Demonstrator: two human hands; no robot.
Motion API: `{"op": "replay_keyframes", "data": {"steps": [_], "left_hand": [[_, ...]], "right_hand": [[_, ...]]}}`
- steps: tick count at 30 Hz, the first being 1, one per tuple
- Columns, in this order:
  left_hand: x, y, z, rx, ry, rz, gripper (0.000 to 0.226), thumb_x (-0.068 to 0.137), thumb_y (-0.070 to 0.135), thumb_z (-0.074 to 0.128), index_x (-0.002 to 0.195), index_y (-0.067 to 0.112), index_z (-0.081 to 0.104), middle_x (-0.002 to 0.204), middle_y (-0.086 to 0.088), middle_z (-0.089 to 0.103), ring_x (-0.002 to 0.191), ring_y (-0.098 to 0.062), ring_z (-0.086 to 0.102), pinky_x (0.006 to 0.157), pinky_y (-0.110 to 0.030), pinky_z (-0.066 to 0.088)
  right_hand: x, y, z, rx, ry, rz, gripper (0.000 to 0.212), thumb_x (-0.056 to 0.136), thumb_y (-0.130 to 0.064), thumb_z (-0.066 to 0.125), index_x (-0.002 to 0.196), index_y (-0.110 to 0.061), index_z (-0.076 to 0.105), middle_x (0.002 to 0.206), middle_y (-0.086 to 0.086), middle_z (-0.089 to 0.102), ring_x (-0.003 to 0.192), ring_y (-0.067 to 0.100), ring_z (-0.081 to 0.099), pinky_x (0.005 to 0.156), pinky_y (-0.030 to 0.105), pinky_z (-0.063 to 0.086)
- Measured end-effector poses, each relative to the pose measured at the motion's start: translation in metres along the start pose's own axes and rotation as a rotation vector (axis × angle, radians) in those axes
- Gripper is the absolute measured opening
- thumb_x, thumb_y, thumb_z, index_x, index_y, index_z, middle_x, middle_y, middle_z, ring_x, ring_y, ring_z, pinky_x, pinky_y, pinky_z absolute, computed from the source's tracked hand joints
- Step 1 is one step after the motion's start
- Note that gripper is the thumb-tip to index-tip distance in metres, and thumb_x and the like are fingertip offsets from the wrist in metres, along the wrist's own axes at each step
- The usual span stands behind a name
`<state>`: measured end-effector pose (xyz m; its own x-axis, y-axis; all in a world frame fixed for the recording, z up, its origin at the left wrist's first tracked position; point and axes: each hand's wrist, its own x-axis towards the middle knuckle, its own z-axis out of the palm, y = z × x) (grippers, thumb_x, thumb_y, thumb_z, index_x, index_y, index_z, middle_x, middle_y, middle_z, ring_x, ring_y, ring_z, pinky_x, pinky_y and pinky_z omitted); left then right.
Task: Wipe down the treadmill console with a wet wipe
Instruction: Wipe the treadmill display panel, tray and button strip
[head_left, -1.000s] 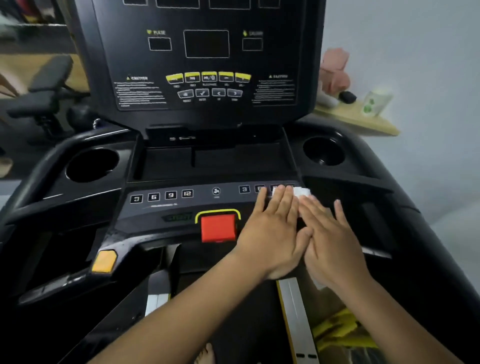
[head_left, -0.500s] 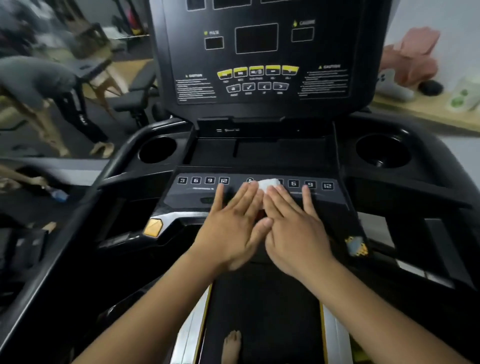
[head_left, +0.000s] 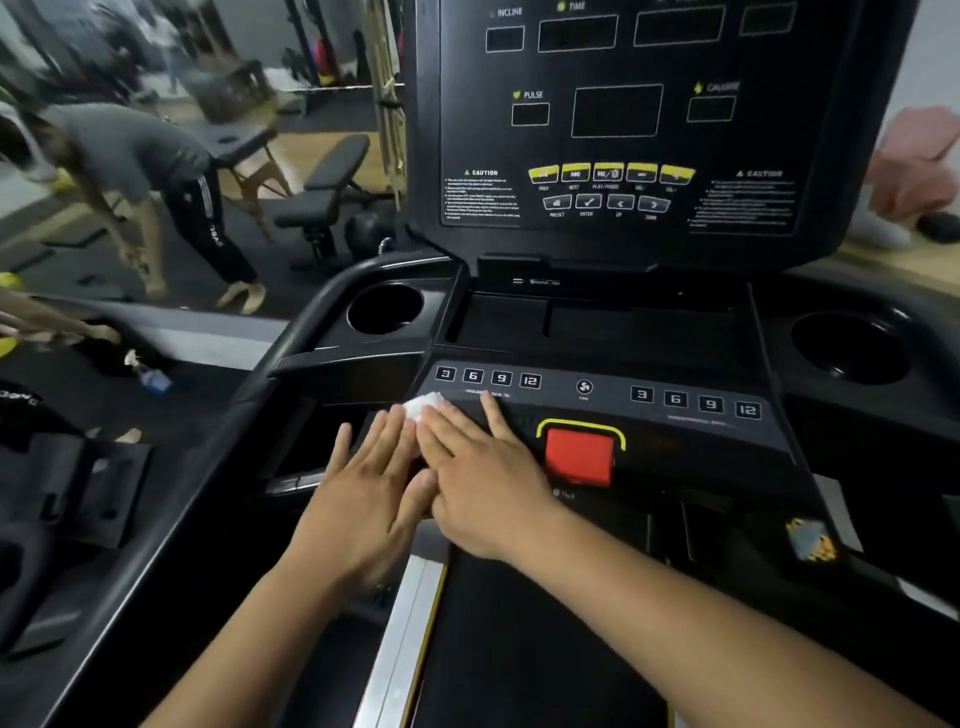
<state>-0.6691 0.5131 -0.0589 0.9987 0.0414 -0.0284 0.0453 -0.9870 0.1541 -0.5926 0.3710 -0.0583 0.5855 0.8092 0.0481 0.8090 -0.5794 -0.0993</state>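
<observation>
A gym treadmill fills the frame, its belt (head_left: 545, 649) running up from the bottom edge. At centre, the left hand (head_left: 363, 499) and right hand (head_left: 483, 478) lie flat, fingers spread, side by side, pinning the white wet wipe (head_left: 423, 404) at the left end of the console's button strip (head_left: 587, 395). Wiping is mid-course; next likely calls for the upright display panel (head_left: 618, 119) farther up.

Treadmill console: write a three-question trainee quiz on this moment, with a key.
1. True or false: the wet wipe lies under the fingertips of both the left hand and the right hand.
2. Which side of the red stop button are the hands on? A) left B) right
3. Fill in: the fan button sits between two rows of keys marked 3, 6, 9 and ___.

Key: 1 true; 2 A; 3 12.
</observation>
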Motion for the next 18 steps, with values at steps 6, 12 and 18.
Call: {"op": "replay_keyframes", "data": {"steps": [6, 12, 18], "left_hand": [[0.074, 0.023, -0.011, -0.018, 0.022, 0.133, 0.084, 0.087, 0.058, -0.013, 0.156, 0.014, 0.005, 0.164, -0.008, 0.001, 0.150, -0.017, -0.007, 0.122, -0.039, -0.004], [0.089, 0.140, 0.004, 0.056, 0.012, 0.387, 0.087, 0.086, 0.059, -0.021, 0.154, 0.008, 0.000, 0.163, -0.014, 0.000, 0.151, -0.023, -0.008, 0.121, -0.043, -0.008], [0.089, 0.247, 0.026, 0.052, -0.039, 0.659, 0.084, 0.092, 0.059, -0.011, 0.153, 0.005, 0.008, 0.162, -0.017, 0.007, 0.151, -0.027, -0.004, 0.120, -0.047, -0.009]], "right_hand": [[0.009, 0.049, -0.030, -0.064, -0.001, 0.179, 0.063, 0.096, -0.029, 0.031, 0.154, -0.013, 0.011, 0.163, 0.000, 0.009, 0.149, 0.011, -0.002, 0.118, 0.052, -0.008], [-0.093, 0.112, -0.035, -0.044, 0.042, 0.455, 0.063, 0.096, -0.027, 0.032, 0.154, -0.017, 0.011, 0.163, -0.005, 0.006, 0.147, 0.004, -0.004, 0.119, 0.044, -0.010], [-0.205, 0.142, -0.022, 0.105, 0.259, 0.731, 0.058, 0.094, -0.010, 0.045, 0.149, -0.017, 0.031, 0.155, -0.007, 0.028, 0.141, 0.002, 0.010, 0.119, 0.032, 0.002]]}}
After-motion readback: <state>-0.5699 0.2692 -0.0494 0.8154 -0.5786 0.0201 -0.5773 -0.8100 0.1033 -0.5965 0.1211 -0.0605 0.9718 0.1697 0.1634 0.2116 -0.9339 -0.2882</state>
